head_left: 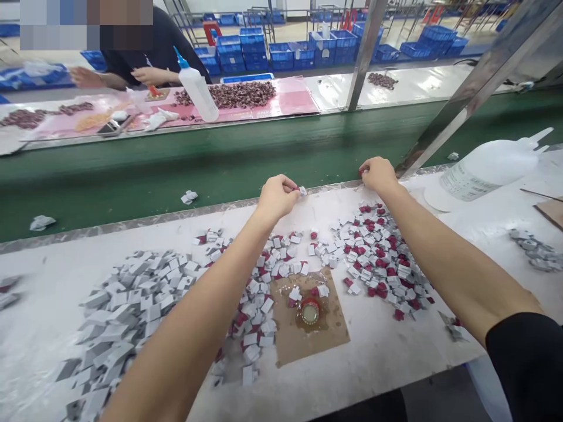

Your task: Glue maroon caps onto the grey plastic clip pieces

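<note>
My left hand (279,196) is closed in a pinch on a small grey and dark red piece (301,191), near the table's far edge. To its right, my right hand (377,173) is also pinched, and a bit of dark red shows at its fingertips; most of what it grips is hidden. Below my hands lies a brown cardboard square (312,346) with a wet patch. On it sit a red-rimmed round cap (309,312) and a couple of grey-and-red pieces (320,291). A heap of grey-and-red pieces (378,252) spreads beneath my right forearm.
Plain grey pieces (132,293) are heaped at left. A green conveyor belt (246,161) runs beyond the table, carrying several small grey clumps. A large white bottle (484,170) lies at right beside a metal post (479,88). Across the belt, a person (153,53) works near a squeeze bottle (199,94).
</note>
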Demonstrator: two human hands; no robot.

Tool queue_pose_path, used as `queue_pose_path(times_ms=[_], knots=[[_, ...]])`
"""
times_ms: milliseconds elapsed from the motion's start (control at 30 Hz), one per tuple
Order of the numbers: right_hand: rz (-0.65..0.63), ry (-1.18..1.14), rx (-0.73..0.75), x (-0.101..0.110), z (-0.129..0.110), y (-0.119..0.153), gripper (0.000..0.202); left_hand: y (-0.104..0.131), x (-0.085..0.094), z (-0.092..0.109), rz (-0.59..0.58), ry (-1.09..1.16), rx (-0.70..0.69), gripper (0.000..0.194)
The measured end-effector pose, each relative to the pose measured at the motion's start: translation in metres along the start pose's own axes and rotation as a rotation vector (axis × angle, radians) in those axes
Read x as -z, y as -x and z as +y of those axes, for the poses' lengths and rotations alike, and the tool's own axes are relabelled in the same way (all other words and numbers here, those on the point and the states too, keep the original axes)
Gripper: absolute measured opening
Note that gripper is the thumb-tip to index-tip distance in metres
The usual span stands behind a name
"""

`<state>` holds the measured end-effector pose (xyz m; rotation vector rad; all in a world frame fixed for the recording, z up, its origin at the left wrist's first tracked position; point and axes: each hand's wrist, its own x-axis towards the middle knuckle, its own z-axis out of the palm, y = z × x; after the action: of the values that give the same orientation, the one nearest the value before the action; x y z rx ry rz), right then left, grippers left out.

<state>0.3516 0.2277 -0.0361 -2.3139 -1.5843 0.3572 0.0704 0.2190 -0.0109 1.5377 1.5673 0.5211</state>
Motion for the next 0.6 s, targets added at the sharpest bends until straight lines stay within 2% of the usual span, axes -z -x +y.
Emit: queue_pose_path(times_ms=[33, 133, 267, 367, 433, 500, 600], knots=[[0.0, -0.031, -0.01, 0.001, -0.003, 0.003, 0.024, -0.018, -0.008, -0.001, 0.006, 0.004, 0.015, 0.005], [-0.03, -0.171, -0.041, 0.011, -0.015, 0.024, 0.021, -0.058, -0.031, -0.002, -0.007, 0.028, 0.04, 0.023], [-0.237, -0.362, -0.032, 0.03, -0.026, 0.085, 0.032, -0.081, -0.049, 0.002, -0.067, 0.02, 0.062, 0.034], [-0.456, -0.479, 0.001, 0.038, -0.027, 0.144, 0.042, -0.08, -0.048, 0.004, -0.07, -0.039, 0.073, 0.036], [-0.55, -0.564, 0.032, 0.038, -0.025, 0.181, 0.053, -0.071, -0.041, 0.004, -0.064, -0.091, 0.065, 0.036], [-0.56, -0.631, 0.068, 0.035, -0.023, 0.212, 0.056, -0.057, -0.031, 0.005, -0.06, -0.139, 0.039, 0.035], [-0.528, -0.687, 0.112, 0.03, -0.016, 0.252, 0.048, -0.02, -0.007, 0.005, -0.056, -0.182, -0.036, 0.032]])
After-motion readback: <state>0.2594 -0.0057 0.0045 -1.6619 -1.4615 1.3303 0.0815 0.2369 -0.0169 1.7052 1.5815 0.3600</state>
